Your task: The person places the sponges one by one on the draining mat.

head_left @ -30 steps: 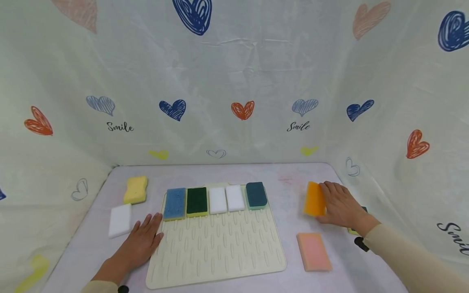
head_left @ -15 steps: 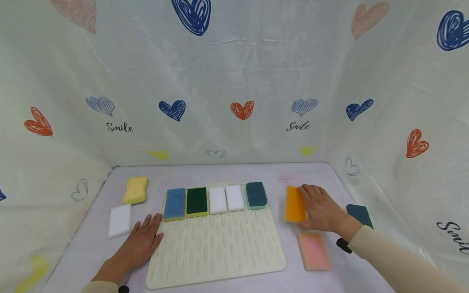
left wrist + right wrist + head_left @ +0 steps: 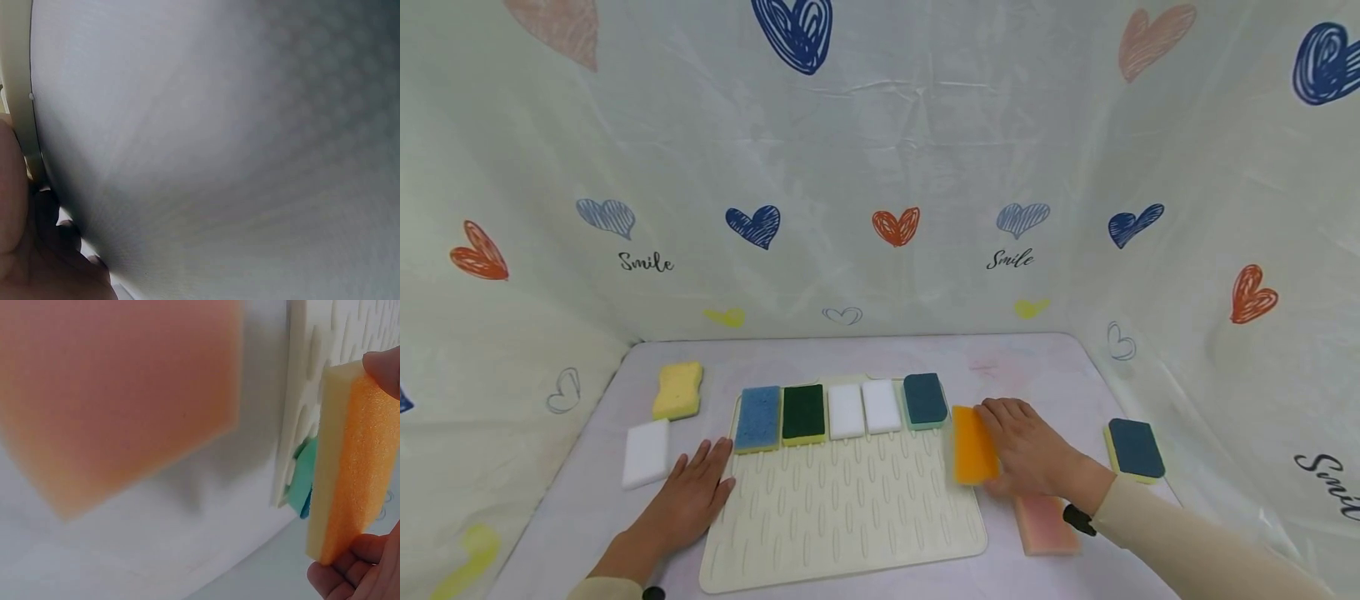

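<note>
Sheeted-off tabletop booth: heart-printed "Smile" sheeting (image 3: pixel 880 150) around pale table (image 3: pixel 1037 367).

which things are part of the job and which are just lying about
Seemingly the job:
orange sponge, in right hand
ribbed mat, left hand at its edge
five sponges on it

Lying about, perhaps waiting:
pink sponge
yellow sponge
loose white sponge
loose dark-topped sponge

Head view from high behind the fingers (image 3: pixel 718 460), facing forward and down; wrist views close in.
The left wrist view nearly meets the tabletop (image 3: pixel 805 354), fingers at lower left; the right wrist view has the pink sponge (image 3: pixel 125 394) near, left of the fingers, and shares the orange sponge (image 3: pixel 359 456) held by them with the head view.
</note>
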`<control>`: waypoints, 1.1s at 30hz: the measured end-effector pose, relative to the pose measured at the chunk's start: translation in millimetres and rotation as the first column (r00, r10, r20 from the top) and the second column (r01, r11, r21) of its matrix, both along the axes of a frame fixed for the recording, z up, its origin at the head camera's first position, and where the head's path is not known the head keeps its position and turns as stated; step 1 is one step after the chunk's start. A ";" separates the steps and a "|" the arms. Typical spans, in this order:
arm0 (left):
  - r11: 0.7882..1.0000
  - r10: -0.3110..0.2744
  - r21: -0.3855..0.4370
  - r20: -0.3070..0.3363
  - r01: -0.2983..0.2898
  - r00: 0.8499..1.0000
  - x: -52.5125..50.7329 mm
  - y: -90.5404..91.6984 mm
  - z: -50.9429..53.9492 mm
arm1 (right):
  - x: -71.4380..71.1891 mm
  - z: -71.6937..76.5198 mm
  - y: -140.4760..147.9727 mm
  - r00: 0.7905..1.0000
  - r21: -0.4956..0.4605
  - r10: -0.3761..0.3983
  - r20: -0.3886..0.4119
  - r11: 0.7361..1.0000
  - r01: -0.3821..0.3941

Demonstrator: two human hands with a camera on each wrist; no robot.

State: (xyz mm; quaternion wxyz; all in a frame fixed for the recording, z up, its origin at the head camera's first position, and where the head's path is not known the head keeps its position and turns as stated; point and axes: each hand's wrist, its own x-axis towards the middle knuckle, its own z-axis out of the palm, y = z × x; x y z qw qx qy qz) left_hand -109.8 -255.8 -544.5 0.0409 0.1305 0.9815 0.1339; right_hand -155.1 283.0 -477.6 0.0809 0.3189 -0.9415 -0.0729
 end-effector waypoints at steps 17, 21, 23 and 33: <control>1.000 -0.003 0.016 0.004 0.003 1.000 0.2 -1.3 -1.2 | 10.3 -13.2 -37.6 0.989 0.078 0.103 0.103 0.991 -0.112; 1.000 -0.002 0.022 0.004 0.002 1.000 -0.2 -1.8 -2.0 | 8.8 -15.2 -41.1 0.987 0.087 0.106 0.122 0.989 -0.117; 1.000 -0.003 0.021 0.003 0.003 1.000 -0.4 -2.1 -2.6 | 7.6 -15.9 -42.3 0.986 0.092 0.107 0.126 0.989 -0.119; 1.000 -0.010 0.020 -0.006 0.010 1.000 0.0 -1.9 -0.6 | 5.6 -15.9 -47.3 0.972 0.090 0.087 0.219 0.990 -0.109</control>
